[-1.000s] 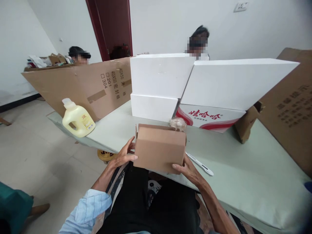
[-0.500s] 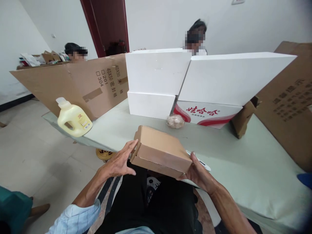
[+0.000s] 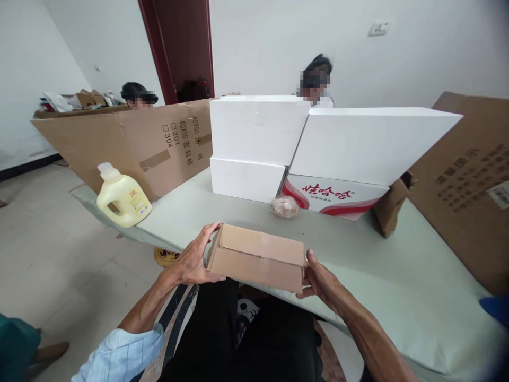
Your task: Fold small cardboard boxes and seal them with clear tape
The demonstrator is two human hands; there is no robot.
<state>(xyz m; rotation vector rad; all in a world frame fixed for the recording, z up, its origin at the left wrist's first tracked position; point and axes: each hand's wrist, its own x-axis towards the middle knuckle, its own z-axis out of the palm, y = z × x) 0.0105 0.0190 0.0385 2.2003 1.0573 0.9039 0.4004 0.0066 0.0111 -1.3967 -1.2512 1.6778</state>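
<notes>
A small brown cardboard box (image 3: 256,257) is held between my two hands at the table's near edge, above my lap. One long side with a seam faces me. My left hand (image 3: 199,257) grips its left end, fingers at the top corner and thumb below. My right hand (image 3: 320,278) presses the right end, thumb near the upper corner and fingers lower down. Beyond the box, a clear plastic-wrapped bundle (image 3: 284,207) lies on the table; its contents are hard to make out.
Stacked white boxes (image 3: 254,132) and a red-and-white printed carton (image 3: 330,196) stand across the green-covered table (image 3: 358,276). Large brown cartons rise at left (image 3: 159,154) and right (image 3: 465,185). A yellow jug (image 3: 125,201) stands at the left edge. Two people sit behind.
The box has tipped so its seamed side turns up toward me. My left hand has closed on its left end. The white object behind the box is now hidden.
</notes>
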